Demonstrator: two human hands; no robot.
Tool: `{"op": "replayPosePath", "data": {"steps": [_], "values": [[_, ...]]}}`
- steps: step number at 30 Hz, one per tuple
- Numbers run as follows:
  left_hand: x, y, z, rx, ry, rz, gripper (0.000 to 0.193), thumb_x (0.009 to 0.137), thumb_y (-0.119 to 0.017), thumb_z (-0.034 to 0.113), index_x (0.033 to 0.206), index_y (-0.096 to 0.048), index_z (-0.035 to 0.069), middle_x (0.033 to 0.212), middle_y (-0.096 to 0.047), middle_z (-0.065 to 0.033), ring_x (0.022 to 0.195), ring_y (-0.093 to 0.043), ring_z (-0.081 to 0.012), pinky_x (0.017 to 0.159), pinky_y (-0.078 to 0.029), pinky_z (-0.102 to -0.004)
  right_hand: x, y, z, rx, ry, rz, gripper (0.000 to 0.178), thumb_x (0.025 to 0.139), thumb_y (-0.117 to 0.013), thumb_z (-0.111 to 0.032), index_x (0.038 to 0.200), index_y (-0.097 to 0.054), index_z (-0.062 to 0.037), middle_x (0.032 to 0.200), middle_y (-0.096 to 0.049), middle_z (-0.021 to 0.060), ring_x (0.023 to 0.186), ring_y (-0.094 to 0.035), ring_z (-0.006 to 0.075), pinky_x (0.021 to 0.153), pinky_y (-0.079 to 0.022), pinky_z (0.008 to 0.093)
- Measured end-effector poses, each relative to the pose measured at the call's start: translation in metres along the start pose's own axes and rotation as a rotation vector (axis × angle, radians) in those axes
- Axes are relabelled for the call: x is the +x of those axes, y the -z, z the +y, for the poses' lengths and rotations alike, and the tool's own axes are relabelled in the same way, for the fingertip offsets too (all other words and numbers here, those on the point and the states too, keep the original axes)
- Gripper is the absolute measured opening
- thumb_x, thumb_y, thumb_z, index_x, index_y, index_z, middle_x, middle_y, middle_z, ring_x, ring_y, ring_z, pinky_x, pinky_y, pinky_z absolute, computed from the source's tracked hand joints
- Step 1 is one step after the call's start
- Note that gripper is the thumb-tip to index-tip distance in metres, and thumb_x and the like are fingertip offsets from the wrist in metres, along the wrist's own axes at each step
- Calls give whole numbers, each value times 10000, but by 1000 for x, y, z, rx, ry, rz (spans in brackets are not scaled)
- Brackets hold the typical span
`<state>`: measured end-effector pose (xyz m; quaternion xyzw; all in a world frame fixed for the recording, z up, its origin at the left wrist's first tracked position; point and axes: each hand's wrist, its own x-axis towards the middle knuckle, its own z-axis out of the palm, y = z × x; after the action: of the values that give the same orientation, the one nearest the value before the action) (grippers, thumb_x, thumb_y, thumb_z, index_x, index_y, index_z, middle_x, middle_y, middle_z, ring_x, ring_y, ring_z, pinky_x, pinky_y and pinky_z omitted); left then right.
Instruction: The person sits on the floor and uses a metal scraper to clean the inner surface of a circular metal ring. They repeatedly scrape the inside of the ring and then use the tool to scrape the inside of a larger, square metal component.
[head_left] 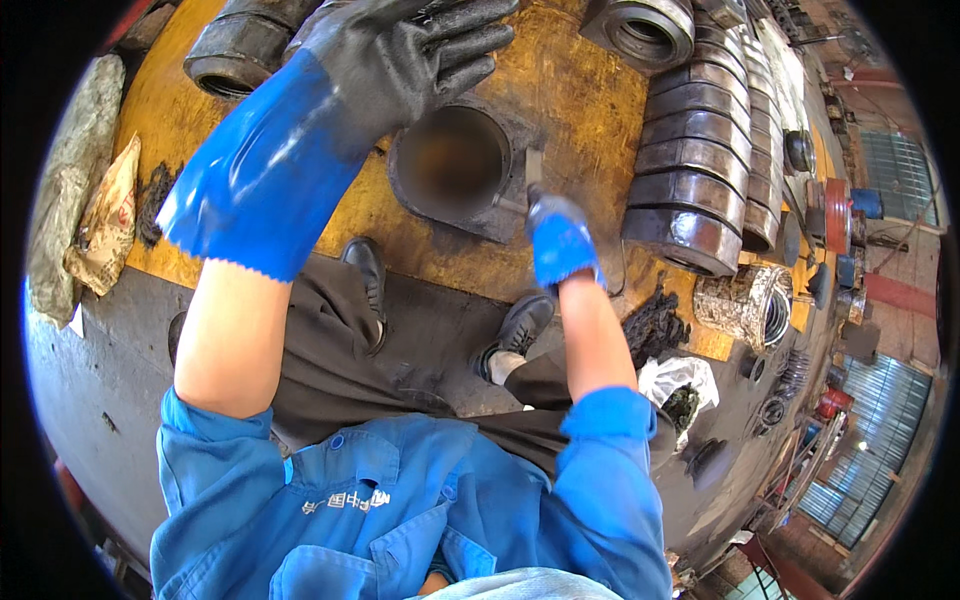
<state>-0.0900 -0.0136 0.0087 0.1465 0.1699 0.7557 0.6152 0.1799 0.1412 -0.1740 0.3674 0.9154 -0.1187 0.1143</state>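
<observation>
My left hand [400,75] is raised in a long blue glove with a black, grimy palm, its fingers spread and nothing in them. It hangs above and left of a dark metal part [488,222] with a big round bore, lying on the yellow worktop. The inside of the bore is blurred. At the right side of this part, my right hand [562,235], in a blue glove with dark fingers, is closed round a tool with a flat grey end [534,166]. The tool's end is close against the part; its exact kind is unclear.
Rows of dark metal rings [690,150] line the worktop's right side. More cylindrical parts stand at the back, including a thick sleeve [235,50]. Black rags [655,325] and a wrapped ring [745,305] lie near the right edge. Crumpled wrapping [105,215] sits at left.
</observation>
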Motion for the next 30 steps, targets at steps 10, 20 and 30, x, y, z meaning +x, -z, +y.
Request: {"op": "replayPosePath", "data": {"steps": [10, 20, 30], "values": [[-14, 7, 8, -33, -92, 39, 489, 965, -509, 327, 1377, -499, 63, 1428, -502, -175, 1270, -511, -339, 1034, -446, -469, -31, 31, -32, -97, -81, -237, 327, 988, -439, -234, 1155, -641, -37, 1082, -660, 252, 1050, -629, 407, 861, -514, 497], [13, 6, 2, -1, 29, 143, 326, 1022, -406, 255, 1289, -535, 118, 1332, -566, -126, 1213, -522, -275, 1015, -433, -409, 37, 4, 28, -84, 71, 85, 302, 956, -474, -222, 1112, -647, -30, 1022, -669, 267, 959, -655, 418, 805, -523, 496], [-21, 30, 2, -136, -298, -531, 518, 1036, -371, 175, 1448, -262, -120, 1437, -428, -229, 1307, -456, -266, 1121, -368, -381, -130, -18, 47, -545, 492, -310, 486, 955, -496, -225, 1424, -436, -115, 942, -679, 178, 773, -683, 344, 657, -527, 494]]}}
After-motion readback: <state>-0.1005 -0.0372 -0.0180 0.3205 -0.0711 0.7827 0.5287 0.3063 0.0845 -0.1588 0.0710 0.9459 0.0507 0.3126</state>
